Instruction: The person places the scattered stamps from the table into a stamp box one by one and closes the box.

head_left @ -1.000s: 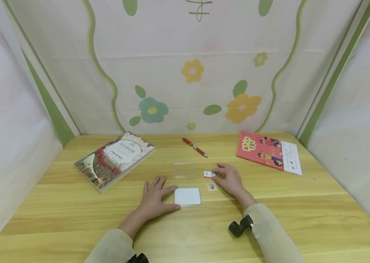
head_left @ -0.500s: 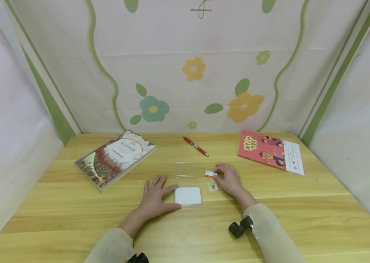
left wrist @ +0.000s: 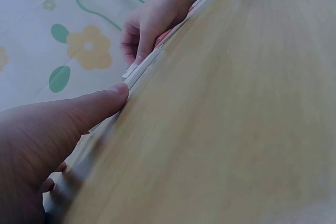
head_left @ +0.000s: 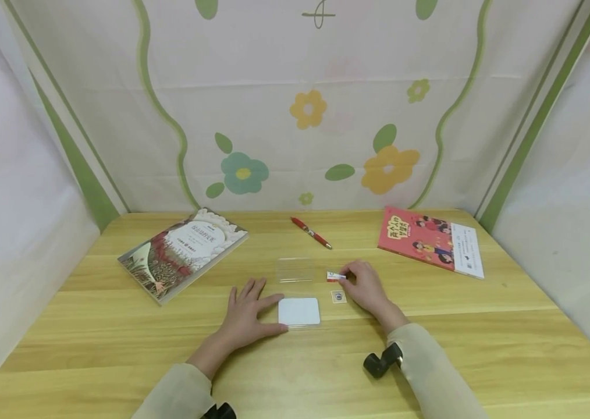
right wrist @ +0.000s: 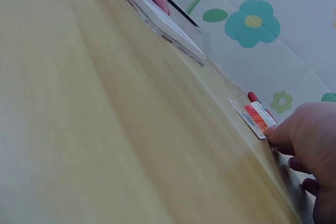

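Right hand [head_left: 367, 291] pinches the small printed card [head_left: 335, 277] by its right end, left hand [head_left: 245, 319] spread beside the white pad [head_left: 299, 312]!

And there's the card, right of the clear lid [head_left: 295, 269] and just beyond the stamp [head_left: 338, 297], looking tilted off the table [head_left: 91, 349] from the right wrist; an end grip makes sense for something this thin and leaves most of its face uncovered. Over on the left, thumb and forefinger stretch to the pad's near and far corners, clasping nothing, probably keeping it from sliding. Tougher to call: the right fingertips behind the card are hidden, its print is too small to read in the head view, and how the pad fits its clear tray [right wrist: 164, 37] can't be told. Left sleeve [head_left: 177, 393] runs out of frame.
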{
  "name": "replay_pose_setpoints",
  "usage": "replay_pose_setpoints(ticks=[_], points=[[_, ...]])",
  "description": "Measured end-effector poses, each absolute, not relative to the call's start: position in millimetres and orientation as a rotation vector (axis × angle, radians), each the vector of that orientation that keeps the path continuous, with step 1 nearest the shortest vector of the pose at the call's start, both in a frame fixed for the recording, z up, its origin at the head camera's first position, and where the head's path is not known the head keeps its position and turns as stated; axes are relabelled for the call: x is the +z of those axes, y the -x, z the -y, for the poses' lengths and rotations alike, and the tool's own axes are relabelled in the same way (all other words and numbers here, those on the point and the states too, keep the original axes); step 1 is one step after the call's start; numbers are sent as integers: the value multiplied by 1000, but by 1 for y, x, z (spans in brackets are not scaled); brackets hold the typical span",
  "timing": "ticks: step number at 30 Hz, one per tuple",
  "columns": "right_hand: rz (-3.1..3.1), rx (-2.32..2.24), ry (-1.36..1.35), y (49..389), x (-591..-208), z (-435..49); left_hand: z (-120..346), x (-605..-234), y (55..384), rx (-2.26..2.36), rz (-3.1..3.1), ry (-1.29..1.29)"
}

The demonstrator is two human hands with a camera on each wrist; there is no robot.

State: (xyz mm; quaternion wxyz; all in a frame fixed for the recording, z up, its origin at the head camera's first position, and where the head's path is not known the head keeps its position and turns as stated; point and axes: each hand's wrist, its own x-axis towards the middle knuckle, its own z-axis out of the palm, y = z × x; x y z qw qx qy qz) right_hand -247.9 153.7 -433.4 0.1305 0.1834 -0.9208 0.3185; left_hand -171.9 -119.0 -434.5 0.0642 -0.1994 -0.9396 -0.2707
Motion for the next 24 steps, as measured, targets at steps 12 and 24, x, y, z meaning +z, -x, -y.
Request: replay_pose_setpoints(ticks=[12, 24], points=[[2669, 896, -608, 249, -434, -154, 119, -434, 171, -830, 2834, 601], [2695, 908, -575, 250, -437, -153, 120, -435, 172, -800, 2836, 607]])
